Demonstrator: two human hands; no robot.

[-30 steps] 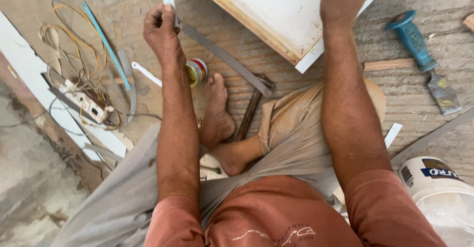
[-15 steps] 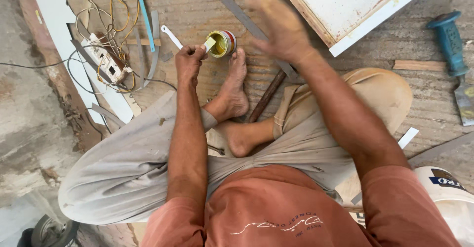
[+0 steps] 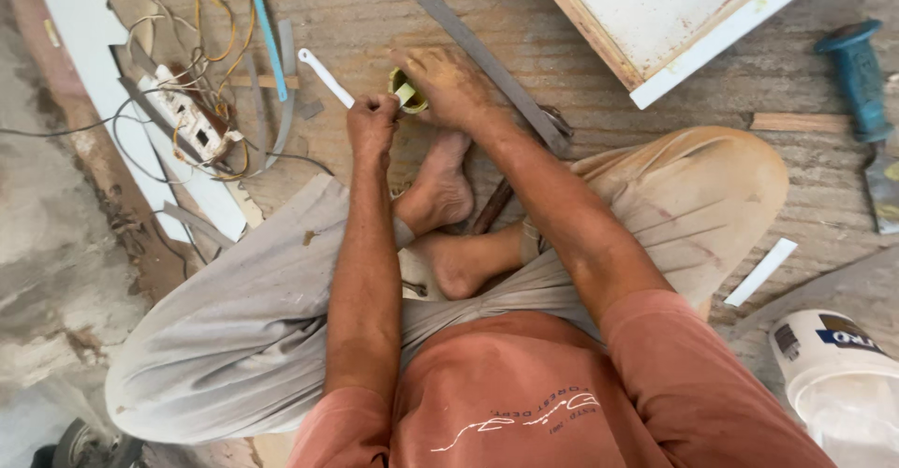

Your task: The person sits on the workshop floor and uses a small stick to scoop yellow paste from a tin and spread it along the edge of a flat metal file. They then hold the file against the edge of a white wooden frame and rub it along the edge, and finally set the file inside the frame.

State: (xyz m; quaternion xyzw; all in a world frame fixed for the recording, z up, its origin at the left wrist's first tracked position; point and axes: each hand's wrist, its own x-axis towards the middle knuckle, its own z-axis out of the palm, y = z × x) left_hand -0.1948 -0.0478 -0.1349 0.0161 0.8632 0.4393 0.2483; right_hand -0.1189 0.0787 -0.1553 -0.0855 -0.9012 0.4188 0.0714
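I sit cross-legged on a wooden floor. My left hand (image 3: 372, 124) is closed around a small pale strip, with a white stick (image 3: 325, 77) jutting out past it to the upper left. My right hand (image 3: 449, 82) covers and grips a small round yellow-green tin (image 3: 403, 89) on the floor just ahead of my bare feet. The two hands almost touch at the tin. A long grey metal ruler (image 3: 492, 56) lies diagonally right behind my right hand.
A white-faced wooden panel (image 3: 674, 14) lies at the upper right. A blue-handled chisel (image 3: 857, 80) and a wood strip (image 3: 796, 123) lie at the right. A tangle of wires with a white socket strip (image 3: 192, 122) is at the upper left. A white bucket (image 3: 838, 374) stands at the lower right.
My left hand came down from the panel edge to the tin. My right hand swung from the panel down onto the tin and now covers it. The view shifted.
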